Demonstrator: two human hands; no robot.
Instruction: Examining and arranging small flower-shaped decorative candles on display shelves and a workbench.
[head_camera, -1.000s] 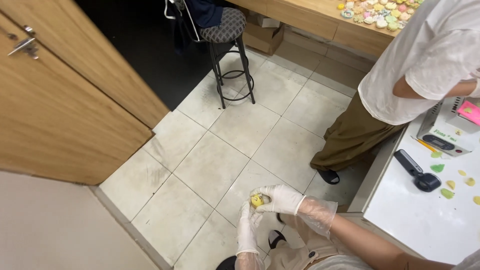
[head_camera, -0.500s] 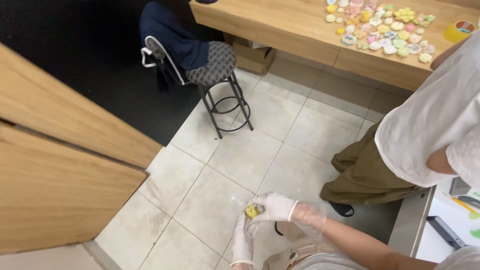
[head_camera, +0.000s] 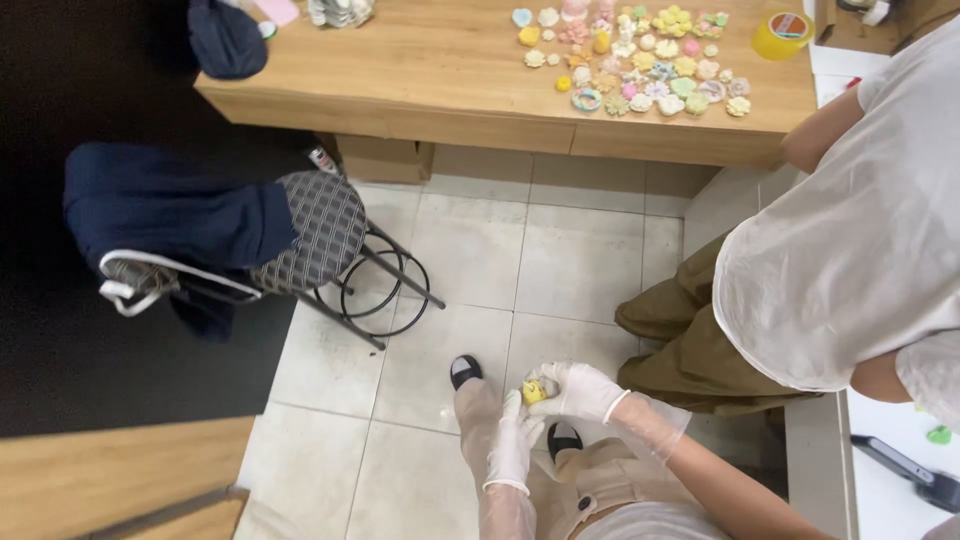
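Low over the tiled floor, just in front of the person's knees, both gloved hands meet around a small yellow piece that looks like a moulded clay or plaster shape. The right hand curls over it from the side, fingers closed on it, while the left hand comes up from below with its fingertips touching the piece's lower edge; neither hand is free. The piece is held in the air, well apart from the wooden counter at the far side of the room, where many small pastel shapes already lie spread out in a loose cluster beside a roll of yellow tape. Judging by that, a good number of pieces seem finished and laid out, and the one in hand appears to be mid-work: whether it is being trimmed, smoothed or freed from a mould is too small to tell. It has not been set down with the others. A second person in a white shirt stands close at the right, and a stool draped with a dark garment stands well off to the left.
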